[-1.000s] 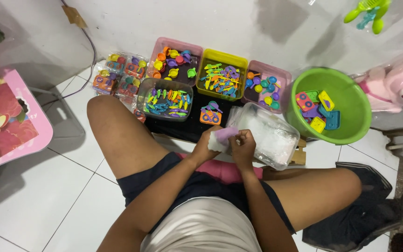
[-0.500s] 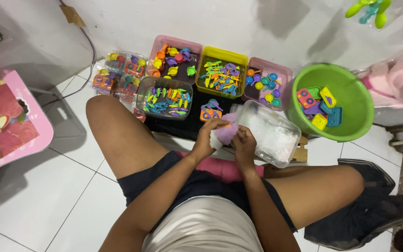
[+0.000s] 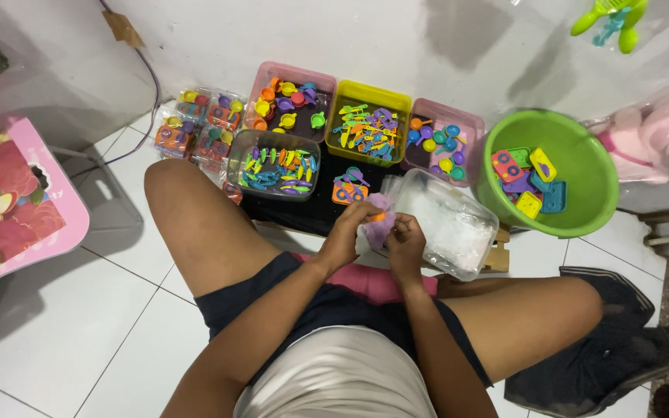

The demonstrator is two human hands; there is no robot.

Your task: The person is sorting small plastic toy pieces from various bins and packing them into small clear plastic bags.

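Observation:
Both my hands meet over my lap around a small clear plastic bag [image 3: 379, 221] with a purple toy piece and a bit of orange inside. My left hand [image 3: 348, 228] grips the bag's left side, my right hand [image 3: 406, 235] pinches its right side. Just behind them stands a clear tub [image 3: 458, 232] of clear plastic bags. An orange toy tray with purple pieces [image 3: 349, 189] lies on the dark mat beyond my left hand.
Along the wall stand a pink bin of toy cups [image 3: 290, 99], a yellow bin of toy utensils [image 3: 368, 128], a pink bin of spoons [image 3: 444, 139], a clear bin [image 3: 274, 165] and a green basin of tiles [image 3: 547, 174]. Packed sets [image 3: 195, 124] lie left, a pink table [image 3: 9, 201] farther left.
My hands have kept working the small bag, lifting it slightly toward the orange tray and back; an orange bit now shows beside the purple piece. The bins have not moved.

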